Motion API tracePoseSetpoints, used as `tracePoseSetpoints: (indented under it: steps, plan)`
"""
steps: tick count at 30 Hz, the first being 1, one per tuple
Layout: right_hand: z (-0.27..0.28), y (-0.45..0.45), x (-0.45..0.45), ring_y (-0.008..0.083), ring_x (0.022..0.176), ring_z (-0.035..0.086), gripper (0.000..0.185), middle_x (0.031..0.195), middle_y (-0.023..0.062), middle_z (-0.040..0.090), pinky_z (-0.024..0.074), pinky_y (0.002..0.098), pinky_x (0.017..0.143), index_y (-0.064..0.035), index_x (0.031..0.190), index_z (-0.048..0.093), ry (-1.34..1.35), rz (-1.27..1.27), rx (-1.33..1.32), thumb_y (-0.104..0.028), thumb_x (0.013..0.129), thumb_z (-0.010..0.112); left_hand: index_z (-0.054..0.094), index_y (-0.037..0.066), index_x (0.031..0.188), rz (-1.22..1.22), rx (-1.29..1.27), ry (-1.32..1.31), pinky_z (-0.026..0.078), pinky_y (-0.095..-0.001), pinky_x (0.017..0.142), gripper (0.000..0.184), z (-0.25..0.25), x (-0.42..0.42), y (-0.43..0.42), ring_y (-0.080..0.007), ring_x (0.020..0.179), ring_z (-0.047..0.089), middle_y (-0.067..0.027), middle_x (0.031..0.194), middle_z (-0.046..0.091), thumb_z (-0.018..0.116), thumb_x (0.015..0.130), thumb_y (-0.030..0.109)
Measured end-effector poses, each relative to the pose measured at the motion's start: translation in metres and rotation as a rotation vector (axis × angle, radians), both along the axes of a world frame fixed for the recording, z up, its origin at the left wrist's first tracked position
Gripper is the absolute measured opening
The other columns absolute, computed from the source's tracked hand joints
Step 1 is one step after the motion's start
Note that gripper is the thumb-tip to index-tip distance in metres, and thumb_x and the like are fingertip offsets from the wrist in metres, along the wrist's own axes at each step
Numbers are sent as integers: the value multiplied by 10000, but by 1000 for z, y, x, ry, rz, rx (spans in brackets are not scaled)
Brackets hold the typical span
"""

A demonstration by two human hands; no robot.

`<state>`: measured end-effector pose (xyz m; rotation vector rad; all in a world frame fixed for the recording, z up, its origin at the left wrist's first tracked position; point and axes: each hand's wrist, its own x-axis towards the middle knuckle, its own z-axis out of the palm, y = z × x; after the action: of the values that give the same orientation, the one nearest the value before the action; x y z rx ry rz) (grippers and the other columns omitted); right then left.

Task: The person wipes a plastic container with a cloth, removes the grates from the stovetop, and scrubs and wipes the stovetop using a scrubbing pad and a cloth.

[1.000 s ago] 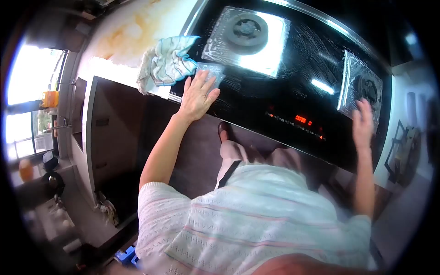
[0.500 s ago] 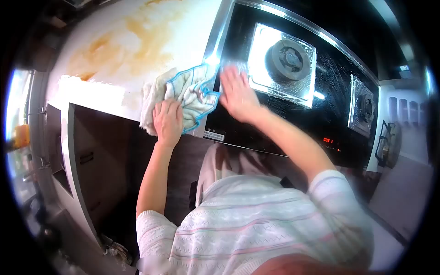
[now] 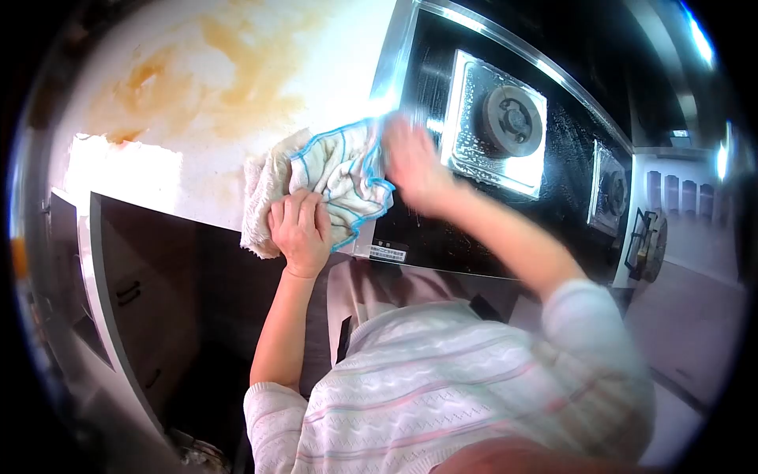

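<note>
Stained counter (image 3: 213,71), left hand (image 3: 300,231) on cloth (image 3: 335,170), right hand (image 3: 416,170) alongside — blurred

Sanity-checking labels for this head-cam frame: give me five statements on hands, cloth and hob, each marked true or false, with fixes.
1. The left hand is on the cloth. True.
2. The right hand is blurred. True.
3. The right hand is inside the open cabinet. False: it is at the end of the hob nearest the cloth.
4. The cloth has blue edging. True.
5. The white counter has no marks. False: orange-brown stains show on it.
</note>
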<state>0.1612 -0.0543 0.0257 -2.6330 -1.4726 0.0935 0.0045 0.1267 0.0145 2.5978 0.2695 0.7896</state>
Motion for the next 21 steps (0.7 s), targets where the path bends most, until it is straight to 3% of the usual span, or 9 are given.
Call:
tracePoseSetpoints:
  steps: [1, 2, 4, 6, 8, 10, 12, 16, 21]
  plan:
    - [-9, 17, 43, 395, 1335, 274, 496, 1398, 267, 320, 224, 507, 1086, 73, 1292, 381, 34, -111, 209, -194, 880, 457, 624, 80, 899, -3, 0, 4, 400, -382, 782, 146, 0, 0, 0, -267, 842, 539, -50, 941, 607, 625, 756, 106]
    - [3, 39, 90, 387, 1302, 320, 470, 1364, 253, 367, 253, 501, 1070, 66, 1262, 405, 81, -300, 38, -220, 891, 449, 626, 79, 898, -9, 0, 9, 400, -383, 782, 145, 0, 0, 1, -267, 844, 538, -51, 942, 607, 625, 755, 107]
    - [-36, 45, 147, 382, 1284, 341, 457, 1325, 252, 410, 249, 492, 1074, 57, 1232, 422, -270, -337, 250, -281, 926, 397, 629, 78, 896, -14, -3, 17, 400, -382, 783, 145, 1, -1, 0, -266, 849, 537, -51, 945, 606, 626, 755, 107]
    - [-6, 33, 96, 387, 1346, 260, 525, 1404, 264, 327, 200, 491, 1108, 70, 1309, 359, 11, -304, 73, -295, 933, 387, 633, 77, 896, -16, -8, 9, 400, -380, 785, 143, 1, 0, 1, -265, 856, 537, -51, 949, 604, 627, 755, 106]
    - [-2, 7, 9, 418, 1382, 158, 654, 1461, 301, 186, 128, 499, 1128, 102, 1373, 244, 72, -201, 59, -334, 920, 422, 635, 77, 899, -12, -21, 9, 399, -379, 787, 144, 2, 0, 2, -265, 863, 538, -53, 951, 603, 628, 758, 106]
    - [5, -11, -39, 415, 1386, 150, 634, 1460, 299, 191, 139, 503, 1125, 109, 1367, 254, 193, -63, 53, -310, 922, 423, 636, 76, 903, -16, -34, 17, 399, -378, 789, 146, 1, -2, 1, -265, 870, 540, -53, 955, 601, 630, 760, 105]
    - [0, -3, 0, 400, 1384, 170, 582, 1452, 285, 227, 163, 504, 1119, 94, 1350, 298, 83, -98, 57, -286, 926, 420, 638, 77, 909, -26, -33, 16, 399, -378, 790, 149, 1, -1, 1, -266, 878, 542, -53, 960, 600, 633, 763, 105]
    - [-1, 32, 153, 337, 1226, 397, 368, 1246, 191, 456, 320, 462, 1036, 15, 1172, 463, 7, -271, 131, -242, 913, 417, 635, 66, 896, -45, -31, 7, 400, -377, 792, 136, 2, 0, 1, -267, 867, 547, -61, 935, 603, 628, 760, 69]
    - [-14, 32, 267, 270, 1389, 233, 492, 1492, 94, 282, 238, 412, 1123, -91, 1393, 368, -41, -277, -99, -174, 911, 320, 624, 44, 883, -43, -18, 16, 394, -387, 793, 114, 1, 0, -1, -282, 854, 541, -81, 924, 600, 615, 772, 65]
